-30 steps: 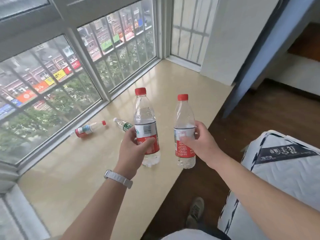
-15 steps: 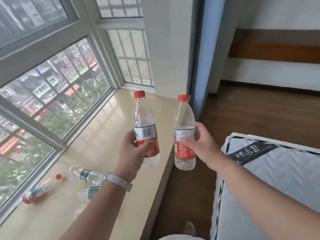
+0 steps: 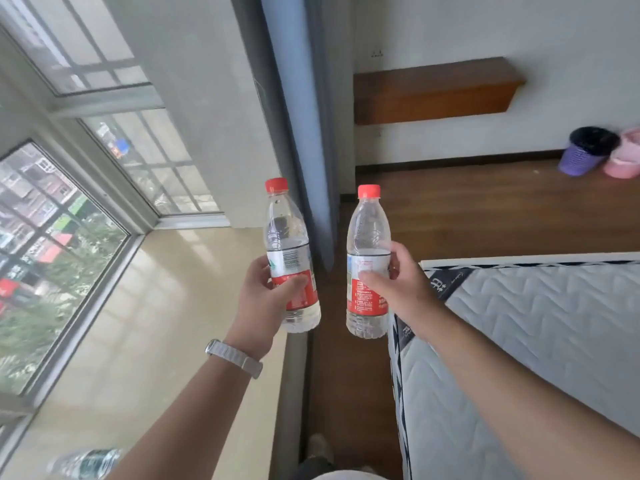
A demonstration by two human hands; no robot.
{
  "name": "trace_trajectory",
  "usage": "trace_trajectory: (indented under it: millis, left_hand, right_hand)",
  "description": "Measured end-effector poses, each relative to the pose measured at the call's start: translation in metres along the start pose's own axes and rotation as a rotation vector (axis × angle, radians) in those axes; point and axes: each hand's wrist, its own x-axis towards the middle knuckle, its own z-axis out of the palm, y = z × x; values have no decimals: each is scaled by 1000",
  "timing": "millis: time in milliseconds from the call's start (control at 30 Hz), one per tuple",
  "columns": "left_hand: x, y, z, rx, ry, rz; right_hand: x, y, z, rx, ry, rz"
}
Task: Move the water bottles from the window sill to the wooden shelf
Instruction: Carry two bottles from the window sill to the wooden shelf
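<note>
My left hand grips a clear, red-capped water bottle by its red-and-white label, upright, over the edge of the beige window sill. My right hand holds a second red-capped bottle upright over the wood floor. The wooden shelf hangs on the white wall ahead, up and to the right of both bottles. Another bottle with a green label lies blurred on the sill at the bottom left, partly behind my left forearm.
A quilted grey mattress fills the right side, close to my right arm. A blue-grey curtain hangs between sill and room. A purple basket and a pink tub stand on the floor below the shelf's right end.
The view has swung right, away from the window toward the room. The wooden shelf and baskets have come into sight, and the bottles lying on the sill have slid down and left. Both hands keep their bottles.
</note>
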Motion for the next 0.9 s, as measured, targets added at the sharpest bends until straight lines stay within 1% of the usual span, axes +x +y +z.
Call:
trace_trajectory:
  millis: [167,367,633,900]
  left_hand:
    - [38,1,21,-39,-124,-21]
    - [107,8,30,-37,-229,-11]
    - [205,24,21,-41,-293,12]
    - [272,34,32,-56,-348,44]
  right_hand:
    - [21,-1,-15,-53,90,29]
    - [74,-12,-5,-56,153,56]
    - [156,-42,17,-69,211,54]
    - [201,-47,13,-82,328,79]
